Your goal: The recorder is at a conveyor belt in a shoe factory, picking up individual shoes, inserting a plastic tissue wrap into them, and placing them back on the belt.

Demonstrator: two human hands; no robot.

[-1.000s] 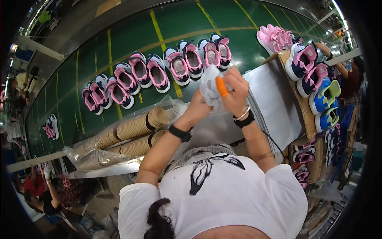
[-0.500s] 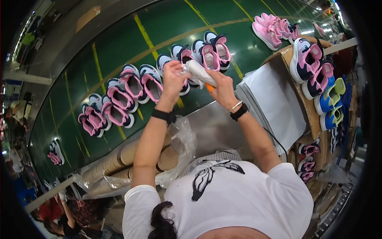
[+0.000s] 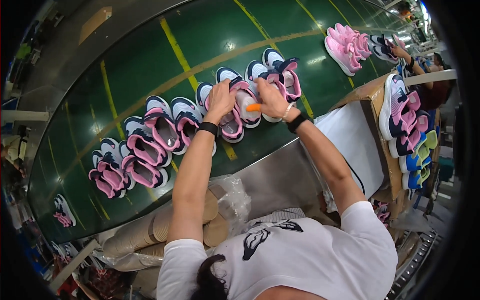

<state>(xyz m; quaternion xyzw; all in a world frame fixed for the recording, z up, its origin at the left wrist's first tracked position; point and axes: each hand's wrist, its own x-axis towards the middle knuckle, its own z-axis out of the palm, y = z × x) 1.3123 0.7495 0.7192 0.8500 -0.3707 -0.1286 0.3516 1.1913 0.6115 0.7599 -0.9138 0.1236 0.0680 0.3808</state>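
On the green conveyor belt stands a row of white, navy and pink sneakers. My left hand is closed on the collar and tongue of one sneaker in the row. A whitish wad of paper sits in that sneaker's opening. My right hand is at the right of the wad, its fingers spread over the neighbouring sneaker. An orange finger cover on its thumb points at the wad, against or just above it. Farther right, another sneaker has pale stuffing inside.
Several sneakers stand to the left on the green belt. Pink shoes are at the far right. Sheets of white paper lie beside a cardboard box with shoes along it. Bagged brown rolls sit near me. Another person's arm reaches in beyond.
Both hands have come down from above the row to the sneakers. The white paper wad, held between them before, is now in a sneaker. My right hand's fingers have spread.
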